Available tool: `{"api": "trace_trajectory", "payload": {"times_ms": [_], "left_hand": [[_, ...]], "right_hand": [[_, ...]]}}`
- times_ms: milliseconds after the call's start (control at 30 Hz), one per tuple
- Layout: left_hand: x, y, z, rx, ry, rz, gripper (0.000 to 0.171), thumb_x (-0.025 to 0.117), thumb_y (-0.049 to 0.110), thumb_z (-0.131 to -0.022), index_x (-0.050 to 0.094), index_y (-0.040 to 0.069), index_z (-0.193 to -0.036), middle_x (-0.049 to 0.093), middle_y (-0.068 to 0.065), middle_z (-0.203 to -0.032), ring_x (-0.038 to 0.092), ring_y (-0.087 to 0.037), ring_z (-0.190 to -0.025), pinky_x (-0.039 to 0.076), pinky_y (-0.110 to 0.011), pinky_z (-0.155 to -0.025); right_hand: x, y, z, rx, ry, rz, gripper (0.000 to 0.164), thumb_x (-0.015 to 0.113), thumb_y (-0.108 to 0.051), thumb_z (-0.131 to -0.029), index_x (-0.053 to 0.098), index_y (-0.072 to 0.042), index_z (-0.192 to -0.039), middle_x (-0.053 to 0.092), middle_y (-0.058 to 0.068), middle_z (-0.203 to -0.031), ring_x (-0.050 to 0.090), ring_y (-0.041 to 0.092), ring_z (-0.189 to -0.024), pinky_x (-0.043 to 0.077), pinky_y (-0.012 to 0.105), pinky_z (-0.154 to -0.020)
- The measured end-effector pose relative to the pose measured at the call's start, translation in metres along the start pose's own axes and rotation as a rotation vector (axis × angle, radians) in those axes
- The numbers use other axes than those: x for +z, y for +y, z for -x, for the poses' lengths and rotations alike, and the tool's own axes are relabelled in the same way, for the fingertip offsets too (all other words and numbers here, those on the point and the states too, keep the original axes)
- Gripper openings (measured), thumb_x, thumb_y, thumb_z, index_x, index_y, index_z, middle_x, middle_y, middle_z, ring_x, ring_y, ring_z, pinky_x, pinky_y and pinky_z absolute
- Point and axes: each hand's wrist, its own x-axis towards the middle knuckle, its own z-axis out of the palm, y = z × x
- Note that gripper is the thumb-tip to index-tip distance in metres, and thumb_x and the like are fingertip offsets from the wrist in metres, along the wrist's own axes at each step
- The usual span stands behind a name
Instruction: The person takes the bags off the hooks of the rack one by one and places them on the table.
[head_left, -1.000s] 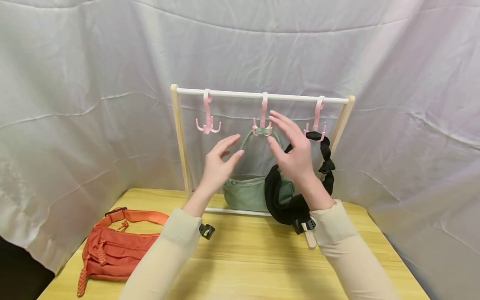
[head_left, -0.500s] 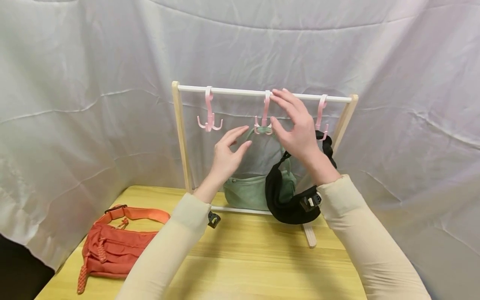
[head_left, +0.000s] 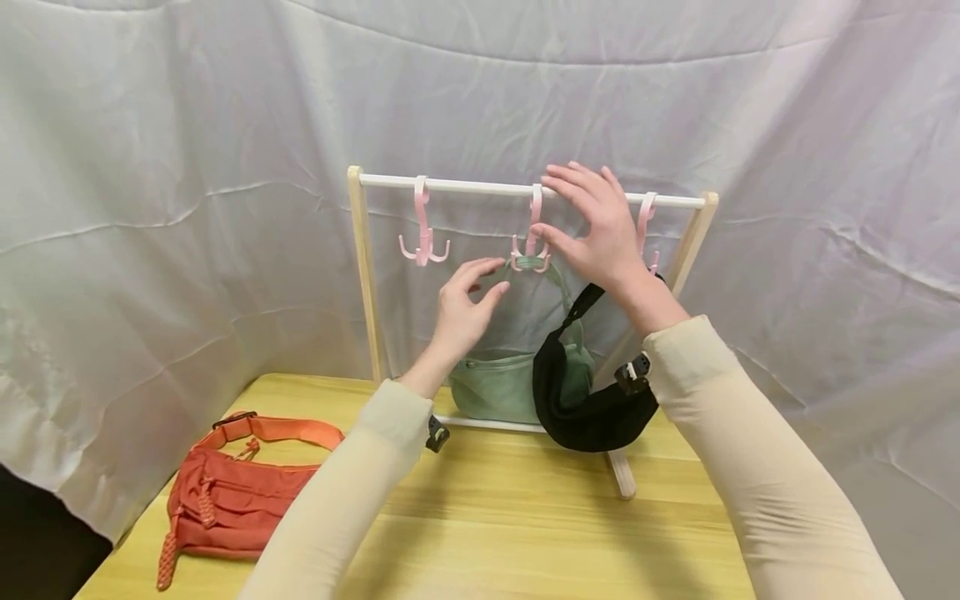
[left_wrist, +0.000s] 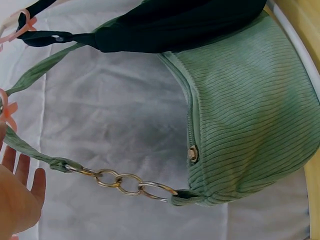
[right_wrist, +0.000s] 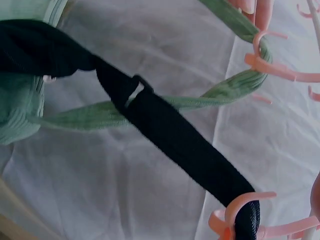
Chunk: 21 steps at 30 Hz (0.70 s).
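Note:
A green corduroy shoulder bag (head_left: 491, 392) hangs by its strap (right_wrist: 235, 87) from the middle pink hook (head_left: 531, 243), its base close to the rack's lower bar. In the left wrist view a gold chain (left_wrist: 122, 182) joins strap and bag. My left hand (head_left: 465, 312) is just left of that strap, fingers loosely bent, gripping nothing. My right hand (head_left: 600, 229) is spread beside the hook's stem, fingertips near the top bar; whether it touches either is unclear. A black bag (head_left: 600, 425) hangs from the right pink hook (head_left: 647, 221), partly covering the green bag.
The rack has a white top bar (head_left: 480, 187) and wooden side posts (head_left: 366, 283). A third pink hook (head_left: 423, 229) hangs at the left without a bag. On the wooden table (head_left: 480, 533) an orange-red bag (head_left: 240, 504) lies front left, partly behind my left sleeve.
My right hand has risen from beside the hook's prongs to the top bar. My left hand has moved slightly right and up. The green bag stays on its hook.

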Motion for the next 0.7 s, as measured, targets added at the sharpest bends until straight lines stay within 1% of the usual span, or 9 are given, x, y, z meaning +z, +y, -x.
{"api": "trace_trajectory", "payload": {"times_ms": [33,133,267,400,567,700], "left_hand": [[0.001,-0.001,0.000,0.002,0.006,-0.003,0.031,0.076,0.004,-0.094,0.073,0.001,-0.125,0.070,-0.014,-0.127,0.066,-0.027,-0.117,0.055,-0.053,-0.096],[0.002,-0.001,0.000,0.001,0.023,0.007,0.030,0.076,0.003,-0.094,0.072,0.000,-0.124,0.070,-0.015,-0.124,0.067,-0.030,-0.114,0.055,-0.053,-0.096],[0.005,0.000,0.000,-0.029,0.043,0.041,0.030,0.075,0.002,-0.094,0.071,0.000,-0.124,0.070,-0.016,-0.121,0.067,-0.033,-0.113,0.055,-0.053,-0.096],[0.009,0.003,0.000,-0.065,0.068,0.067,0.028,0.075,0.001,-0.094,0.072,-0.001,-0.122,0.069,-0.016,-0.117,0.068,-0.029,-0.109,0.057,-0.043,-0.095],[0.015,0.005,0.000,-0.081,0.099,0.112,0.022,0.073,0.000,-0.095,0.072,-0.002,-0.118,0.067,-0.016,-0.114,0.071,-0.027,-0.098,0.059,-0.030,-0.085],[0.017,0.006,0.001,-0.098,0.106,0.134,0.020,0.071,0.002,-0.097,0.071,-0.002,-0.117,0.066,-0.014,-0.114,0.071,-0.026,-0.093,0.057,-0.025,-0.080]], "right_hand": [[0.000,0.001,-0.001,-0.006,-0.004,0.004,0.055,0.089,-0.019,-0.084,0.069,-0.002,-0.132,0.066,0.017,-0.138,0.054,0.043,-0.134,0.026,0.060,-0.122],[0.000,0.004,-0.002,-0.016,-0.033,0.008,0.054,0.087,-0.021,-0.086,0.070,-0.005,-0.134,0.066,0.014,-0.140,0.056,0.038,-0.133,0.031,0.055,-0.118],[0.003,0.005,-0.003,-0.016,-0.063,0.006,0.052,0.084,-0.023,-0.089,0.069,-0.008,-0.137,0.066,0.009,-0.141,0.061,0.031,-0.128,0.035,0.047,-0.109],[0.005,0.005,-0.003,-0.009,-0.055,0.008,0.050,0.084,-0.021,-0.088,0.071,-0.010,-0.135,0.068,0.008,-0.137,0.064,0.030,-0.120,0.035,0.046,-0.106],[0.006,0.003,-0.003,0.001,-0.019,0.009,0.047,0.084,-0.021,-0.087,0.073,-0.010,-0.131,0.070,0.008,-0.134,0.064,0.030,-0.114,0.034,0.046,-0.106],[0.007,0.002,-0.002,0.001,0.011,0.019,0.046,0.085,-0.021,-0.086,0.074,-0.010,-0.129,0.071,0.008,-0.132,0.064,0.031,-0.112,0.035,0.046,-0.105]]}}
